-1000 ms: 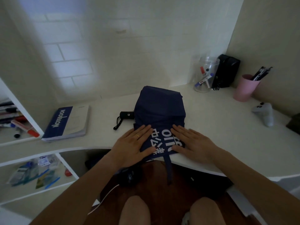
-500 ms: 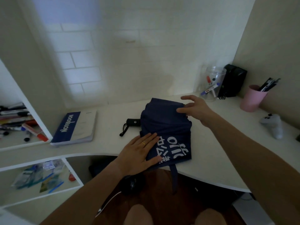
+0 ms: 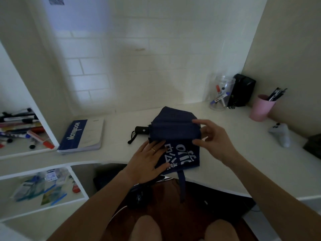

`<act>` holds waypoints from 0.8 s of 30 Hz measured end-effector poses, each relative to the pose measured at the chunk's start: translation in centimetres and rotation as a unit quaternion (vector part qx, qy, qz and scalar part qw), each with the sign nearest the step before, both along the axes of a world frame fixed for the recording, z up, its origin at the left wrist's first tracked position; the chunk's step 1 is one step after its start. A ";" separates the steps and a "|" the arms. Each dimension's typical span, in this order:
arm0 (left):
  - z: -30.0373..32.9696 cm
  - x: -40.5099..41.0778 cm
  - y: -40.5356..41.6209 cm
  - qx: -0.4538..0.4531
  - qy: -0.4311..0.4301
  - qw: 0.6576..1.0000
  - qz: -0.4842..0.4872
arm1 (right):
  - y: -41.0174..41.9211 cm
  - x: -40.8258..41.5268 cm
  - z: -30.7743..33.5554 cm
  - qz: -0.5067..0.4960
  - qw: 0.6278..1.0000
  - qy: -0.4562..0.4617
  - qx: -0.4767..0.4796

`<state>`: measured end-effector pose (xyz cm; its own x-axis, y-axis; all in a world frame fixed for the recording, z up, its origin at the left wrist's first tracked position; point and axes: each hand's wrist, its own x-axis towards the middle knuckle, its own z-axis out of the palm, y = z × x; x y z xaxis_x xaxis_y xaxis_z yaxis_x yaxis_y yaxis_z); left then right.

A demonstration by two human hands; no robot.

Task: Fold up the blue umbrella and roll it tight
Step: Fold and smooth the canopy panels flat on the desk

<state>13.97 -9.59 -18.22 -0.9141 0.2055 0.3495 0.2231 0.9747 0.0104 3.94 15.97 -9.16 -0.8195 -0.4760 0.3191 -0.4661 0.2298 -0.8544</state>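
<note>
A: Where is the blue umbrella point(image 3: 175, 134) lying?

B: It is lying collapsed on the white desk point(image 3: 217, 159), near the front edge. Its black handle point(image 3: 142, 129) is pointing to the left, and its strap point(image 3: 182, 185) is hanging over the desk edge.

A: What are the hands doing?

B: The left hand point(image 3: 145, 164) is lying flat on the near-left part of the umbrella, with fingers stretched and a little apart, pressing the cloth. The right hand point(image 3: 212, 140) is at the umbrella's right side; thumb and fingers are curling around the edge of a cloth fold, but I cannot tell how firmly.

A: And around the umbrella?

B: Left of it, a notebook point(image 3: 81, 135) is resting. Behind it to the right, a clear jar point(image 3: 220, 94) and a pink cup point(image 3: 261, 107) with pens are standing. Further right of the umbrella, a white controller point(image 3: 280, 134) is lying.
</note>
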 end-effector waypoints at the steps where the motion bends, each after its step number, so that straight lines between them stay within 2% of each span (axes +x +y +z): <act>1: -0.1 0.2 0.2 0.006 0.026 1.000 -0.004 | 0.2 0.5 -1.0 -0.001 1.000 0.021 0.016; 4: -0.6 0.6 0.5 0.041 0.065 0.997 -0.009 | 0.9 1.6 -3.7 -0.003 0.995 0.072 0.065; 8: -0.3 0.9 0.8 0.120 0.101 0.988 -0.001 | 1.6 2.7 -5.4 -0.014 0.989 0.082 0.121; 11: 0.6 1.2 1.0 0.218 0.036 0.975 0.025 | 2.0 2.7 -5.7 -0.016 0.990 0.069 0.124; 13: 1.3 1.6 1.2 0.352 -0.037 0.934 0.051 | 2.1 2.7 -6.0 -0.019 0.991 0.065 0.116; 14: 1.7 1.7 1.2 0.428 -0.073 0.899 0.056 | 2.2 2.8 -6.1 -0.020 0.991 0.065 0.111; 17: 2.3 1.4 1.5 0.641 -0.148 0.752 0.048 | 2.2 2.8 -6.6 -0.031 0.991 0.073 0.112; 18: 2.6 1.3 1.8 0.669 -0.153 0.724 0.067 | 2.3 2.7 -6.7 -0.033 0.989 0.079 0.117; 19: 2.9 1.2 2.1 0.665 -0.148 0.726 0.095 | 2.3 2.6 -6.8 -0.033 0.988 0.087 0.121; 22: 2.6 1.0 2.5 0.541 -0.110 0.820 0.152 | 2.4 2.7 -7.0 -0.041 0.986 0.106 0.126; 24: 2.5 1.2 2.6 0.484 -0.101 0.855 0.157 | 2.7 2.7 -7.2 -0.053 0.979 0.145 0.130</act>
